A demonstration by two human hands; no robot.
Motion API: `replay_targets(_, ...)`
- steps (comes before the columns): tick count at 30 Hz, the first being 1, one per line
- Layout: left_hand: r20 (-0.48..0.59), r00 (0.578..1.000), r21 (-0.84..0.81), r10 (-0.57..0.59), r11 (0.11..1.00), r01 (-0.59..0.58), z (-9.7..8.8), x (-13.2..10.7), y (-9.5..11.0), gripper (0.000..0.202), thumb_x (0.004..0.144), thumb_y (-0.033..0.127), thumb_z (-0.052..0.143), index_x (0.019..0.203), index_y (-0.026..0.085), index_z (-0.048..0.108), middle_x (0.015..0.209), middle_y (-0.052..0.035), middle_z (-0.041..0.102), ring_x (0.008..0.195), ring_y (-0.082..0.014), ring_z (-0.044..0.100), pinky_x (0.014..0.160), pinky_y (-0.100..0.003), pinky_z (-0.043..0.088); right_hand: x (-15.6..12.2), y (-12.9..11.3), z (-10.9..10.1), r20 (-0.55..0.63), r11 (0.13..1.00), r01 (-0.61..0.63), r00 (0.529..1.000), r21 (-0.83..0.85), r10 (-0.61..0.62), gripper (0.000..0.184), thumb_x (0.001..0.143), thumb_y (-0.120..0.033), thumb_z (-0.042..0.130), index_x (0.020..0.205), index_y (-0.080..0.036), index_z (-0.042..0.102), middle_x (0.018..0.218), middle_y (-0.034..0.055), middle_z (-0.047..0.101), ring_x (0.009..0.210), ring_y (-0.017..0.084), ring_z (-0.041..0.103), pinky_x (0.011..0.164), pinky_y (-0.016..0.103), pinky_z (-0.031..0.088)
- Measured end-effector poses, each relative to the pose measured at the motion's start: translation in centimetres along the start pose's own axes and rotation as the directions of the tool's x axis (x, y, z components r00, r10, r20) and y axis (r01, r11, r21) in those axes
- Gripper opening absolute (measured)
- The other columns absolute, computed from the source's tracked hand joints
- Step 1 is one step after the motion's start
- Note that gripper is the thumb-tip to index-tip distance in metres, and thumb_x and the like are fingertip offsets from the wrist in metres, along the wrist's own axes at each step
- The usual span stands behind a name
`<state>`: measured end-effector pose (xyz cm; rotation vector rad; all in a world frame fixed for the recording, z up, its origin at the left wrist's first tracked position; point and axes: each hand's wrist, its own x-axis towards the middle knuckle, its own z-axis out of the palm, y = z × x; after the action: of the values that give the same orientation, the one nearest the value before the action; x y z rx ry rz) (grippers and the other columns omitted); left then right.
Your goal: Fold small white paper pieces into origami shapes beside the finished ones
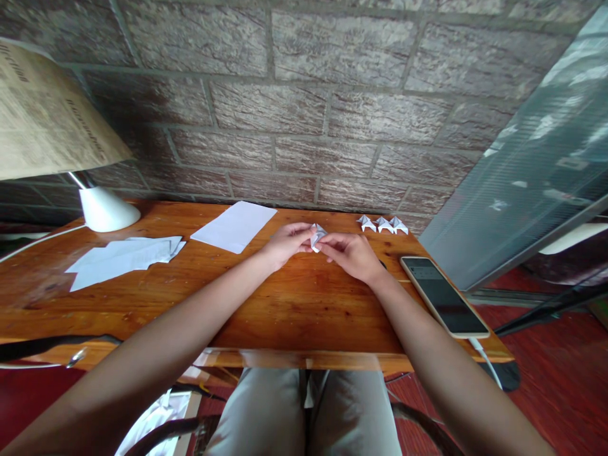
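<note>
A small piece of folded white paper (317, 237) is held just above the wooden desk, between both hands. My left hand (289, 244) pinches its left side, thumb on top. The fingertips of my right hand (350, 253) grip its lower right edge. Three small folded paper figures (382, 224) stand in a row near the back right of the desk. A white sheet of paper (235, 226) lies flat to the left of my left hand. Farther left is a spread of overlapping paper pieces (126, 258).
A lamp (108, 209) with a newsprint-patterned shade stands at the back left of the desk (304, 316). At the right edge lies a phone (445, 297) with a white cable (485, 361). A brick-patterned wall (304, 107) rises behind the desk.
</note>
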<state>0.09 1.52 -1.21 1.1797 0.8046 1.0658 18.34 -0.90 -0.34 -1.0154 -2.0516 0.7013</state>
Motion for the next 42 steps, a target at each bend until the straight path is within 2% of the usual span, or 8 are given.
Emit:
replay_targets(6, 0.011, 1.000, -0.021, 0.000, 1.000, 0.000, 0.2, -0.1, -0.1, 0.037, 0.067, 0.041, 0.079, 0.090, 0.013, 0.069, 0.088, -0.0065, 0.070, 0.078, -0.0138, 0.064, 0.076, -0.030, 0.053, 0.1, 0.5, 0.2, -0.084, 0.996, -0.076, 0.993, 0.053, 0.080, 0.024, 0.080, -0.042, 0.064, 0.082, -0.020, 0.074, 0.068, 0.0004, 0.070, 0.062, 0.014, 0.063, 0.065, 0.025, 0.049)
replay_targets(12, -0.015, 0.998, 0.020, 0.054, 0.998, -0.053, 0.4, -0.1, -0.3, 0.038, 0.068, 0.040, 0.079, 0.093, 0.014, 0.069, 0.092, -0.0074, 0.070, 0.082, -0.0159, 0.066, 0.083, -0.036, 0.054, 0.3, 0.5, 0.6, -0.155, 0.971, -0.127, 0.975, 0.203, 0.160, 0.021, 0.072, -0.039, 0.071, 0.078, -0.019, 0.073, 0.077, 0.0022, 0.073, 0.069, 0.016, 0.064, 0.068, 0.027, 0.050)
replay_targets(18, -0.046, 0.992, 0.074, 0.120, 0.990, -0.117, 0.8, 0.0, -0.5, 0.041, 0.067, 0.045, 0.078, 0.090, 0.013, 0.069, 0.085, -0.0055, 0.070, 0.077, -0.0147, 0.065, 0.078, -0.034, 0.055, 0.5, 0.3, 0.8, -0.175, 0.950, -0.165, 0.961, 0.264, 0.216, 0.022, 0.068, -0.038, 0.073, 0.077, -0.018, 0.072, 0.079, 0.0040, 0.073, 0.069, 0.016, 0.064, 0.069, 0.028, 0.050)
replay_targets(25, -0.062, 0.986, 0.095, 0.154, 0.984, -0.148, 0.9, -0.1, -0.5, 0.042, 0.065, 0.047, 0.078, 0.089, 0.013, 0.069, 0.084, -0.0053, 0.071, 0.076, -0.0153, 0.065, 0.075, -0.033, 0.055, 0.5, 0.2, 0.8, -0.177, 0.947, -0.176, 0.957, 0.268, 0.228, 0.023, 0.066, -0.039, 0.074, 0.076, -0.018, 0.072, 0.075, 0.0034, 0.072, 0.068, 0.016, 0.063, 0.061, 0.026, 0.049)
replay_targets(32, -0.043, 0.986, 0.105, 0.162, 0.982, -0.157, 0.8, 0.1, -0.6, 0.041, 0.066, 0.046, 0.078, 0.088, 0.013, 0.069, 0.084, -0.0059, 0.072, 0.077, -0.0164, 0.067, 0.077, -0.035, 0.056, 0.4, -0.3, 0.7, -0.143, 0.929, -0.179, 0.962, 0.323, 0.235, 0.028, 0.066, -0.042, 0.076, 0.079, -0.018, 0.072, 0.077, 0.0037, 0.073, 0.067, 0.015, 0.063, 0.059, 0.026, 0.048)
replay_targets(42, -0.032, 0.980, 0.108, 0.196, 0.975, -0.192, 0.8, 0.2, -0.8, 0.046, 0.066, 0.049, 0.076, 0.093, 0.013, 0.068, 0.085, -0.0070, 0.074, 0.076, -0.0177, 0.069, 0.074, -0.035, 0.058, 0.4, -0.5, 0.7, -0.171, 0.918, -0.180, 0.952, 0.354, 0.252, 0.030, 0.063, -0.040, 0.078, 0.080, -0.018, 0.069, 0.073, 0.0035, 0.072, 0.065, 0.016, 0.063, 0.058, 0.026, 0.048)
